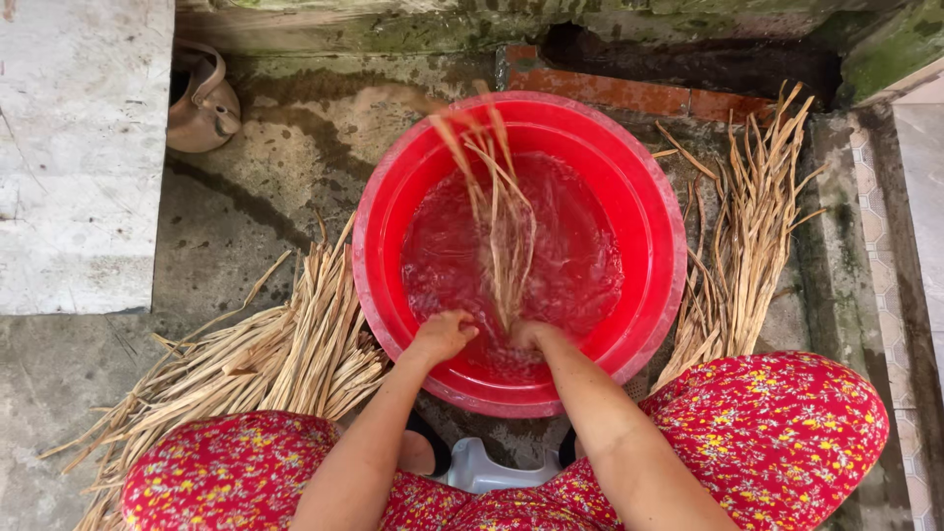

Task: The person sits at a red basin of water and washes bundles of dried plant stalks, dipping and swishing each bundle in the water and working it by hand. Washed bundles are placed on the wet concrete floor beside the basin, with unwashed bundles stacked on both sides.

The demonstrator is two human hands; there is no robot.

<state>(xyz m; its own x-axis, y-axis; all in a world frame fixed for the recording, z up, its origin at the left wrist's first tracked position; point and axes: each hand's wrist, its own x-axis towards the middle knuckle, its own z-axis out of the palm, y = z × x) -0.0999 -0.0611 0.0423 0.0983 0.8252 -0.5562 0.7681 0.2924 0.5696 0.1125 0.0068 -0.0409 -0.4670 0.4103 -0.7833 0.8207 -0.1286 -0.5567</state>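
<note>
Left hand: the left hand (442, 334) is curling into a fist at the near rim of the round red plastic basin (649, 197), apparently clenching the near end of the strips, though the blur is making that hard to confirm.
Right hand: the right hand (531, 334) is dipping into the water, grasping the bunch of pale dried plant strips (506, 231) at its near end.
Strips in hand: the bunch is lying in the basin's water and fanning away from the person, its far tips blurring above the far rim.
Basin: it is sitting on the wet concrete floor (275, 167) between the person's knees, which are showing red flowered cloth.
Left pile: a loose heap of dry straw-coloured strips (285, 354) is lying just beside the basin.
Right pile: a second heap of dry strips (747, 226) is lying on the other side.
Corner: a brown metal kettle (202, 98) is standing by a white stone block (79, 147).
</note>
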